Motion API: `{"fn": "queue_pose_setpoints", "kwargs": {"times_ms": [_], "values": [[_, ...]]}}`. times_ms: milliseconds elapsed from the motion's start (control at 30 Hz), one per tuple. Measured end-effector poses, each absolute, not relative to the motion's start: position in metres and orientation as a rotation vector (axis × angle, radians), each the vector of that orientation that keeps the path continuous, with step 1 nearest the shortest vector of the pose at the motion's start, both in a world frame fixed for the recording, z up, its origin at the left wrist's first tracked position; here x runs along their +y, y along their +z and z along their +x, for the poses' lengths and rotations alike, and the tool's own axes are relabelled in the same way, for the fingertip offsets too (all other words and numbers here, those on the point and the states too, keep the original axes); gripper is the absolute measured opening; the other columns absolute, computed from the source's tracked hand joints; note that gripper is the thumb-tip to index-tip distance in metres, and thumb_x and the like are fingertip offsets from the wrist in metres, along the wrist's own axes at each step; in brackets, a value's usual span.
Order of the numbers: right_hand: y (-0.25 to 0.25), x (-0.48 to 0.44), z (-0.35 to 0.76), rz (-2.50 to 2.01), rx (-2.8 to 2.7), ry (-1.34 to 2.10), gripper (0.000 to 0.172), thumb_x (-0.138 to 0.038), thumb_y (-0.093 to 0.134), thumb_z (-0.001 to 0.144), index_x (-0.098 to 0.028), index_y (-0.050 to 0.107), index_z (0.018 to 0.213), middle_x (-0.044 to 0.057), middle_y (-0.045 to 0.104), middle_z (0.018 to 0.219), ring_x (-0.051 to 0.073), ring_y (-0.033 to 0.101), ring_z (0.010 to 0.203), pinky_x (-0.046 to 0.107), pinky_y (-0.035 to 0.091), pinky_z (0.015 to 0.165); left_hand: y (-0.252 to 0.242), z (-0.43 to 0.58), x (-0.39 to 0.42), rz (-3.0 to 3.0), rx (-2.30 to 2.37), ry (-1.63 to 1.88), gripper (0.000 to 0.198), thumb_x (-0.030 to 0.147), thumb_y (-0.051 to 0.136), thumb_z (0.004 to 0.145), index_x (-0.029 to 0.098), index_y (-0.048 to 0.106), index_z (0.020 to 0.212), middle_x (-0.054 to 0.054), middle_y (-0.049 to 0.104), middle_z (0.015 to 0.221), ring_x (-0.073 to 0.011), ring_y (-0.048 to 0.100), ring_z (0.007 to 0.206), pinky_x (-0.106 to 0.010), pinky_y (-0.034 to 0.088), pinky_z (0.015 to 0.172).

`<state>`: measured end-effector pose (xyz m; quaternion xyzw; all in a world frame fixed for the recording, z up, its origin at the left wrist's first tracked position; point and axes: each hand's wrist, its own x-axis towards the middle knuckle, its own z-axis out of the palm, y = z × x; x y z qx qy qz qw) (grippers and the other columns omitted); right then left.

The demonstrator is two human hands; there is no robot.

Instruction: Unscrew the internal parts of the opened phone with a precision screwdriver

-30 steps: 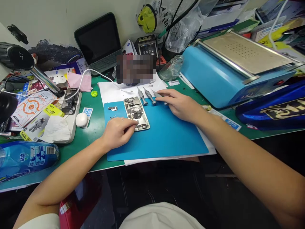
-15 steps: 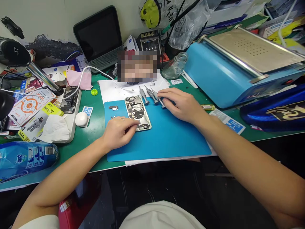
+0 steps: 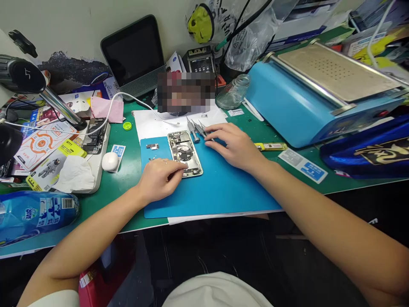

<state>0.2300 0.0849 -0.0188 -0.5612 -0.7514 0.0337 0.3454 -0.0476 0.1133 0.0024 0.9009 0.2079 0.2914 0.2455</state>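
An opened phone with its inner parts bare lies on the blue mat. My left hand is closed in a pinch over the phone's lower left edge; what the fingertips hold, if anything, is too small to make out. Just right of the phone's top end lie several grey screwdrivers, side by side. Over the rightmost of them my right hand reaches with fingers stretched and apart, the fingertips at the handles and partly hiding them. A small phone part and tiny loose pieces rest left of the phone.
At the right stands a blue machine with a metal plate. A glass jar and a dark tablet-like screen are behind. On the left are a white earbud case, a lamp stand and a blue bag.
My right hand has shifted left over the screwdrivers and covers more of them. My left hand stays at the phone's lower left edge. The view has tilted slightly.
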Motion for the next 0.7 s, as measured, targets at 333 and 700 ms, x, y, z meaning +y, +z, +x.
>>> {"fn": "queue_pose_setpoints", "kwargs": {"times_ms": [333, 700], "values": [[0.017, 0.04, 0.202, -1.2, -1.213, 0.558, 0.017, -0.046, 0.072, 0.091, -0.03, 0.072, 0.097, 0.002, 0.078, 0.101, 0.028, 0.075, 0.103, 0.049, 0.062, 0.095, 0.002, -0.048, 0.113, 2.468, 0.572, 0.769, 0.021, 0.021, 0.052, 0.099, 0.02, 0.072, 0.101, -0.002, 0.076, 0.082, -0.0171, 0.071, 0.074, -0.029, 0.045, 0.068], [0.013, 0.033, 0.197, -1.305, -1.147, 0.561, 0.017, -0.051, 0.062, 0.096, -0.036, 0.069, 0.1, 0.002, 0.074, 0.089, 0.029, 0.076, 0.091, 0.053, 0.068, 0.083, 0.004, -0.048, 0.113, 2.523, 0.555, 0.778, 0.02, 0.02, 0.052, 0.1, 0.019, 0.072, 0.103, -0.002, 0.076, 0.085, -0.0161, 0.07, 0.073, -0.028, 0.048, 0.071]]}}
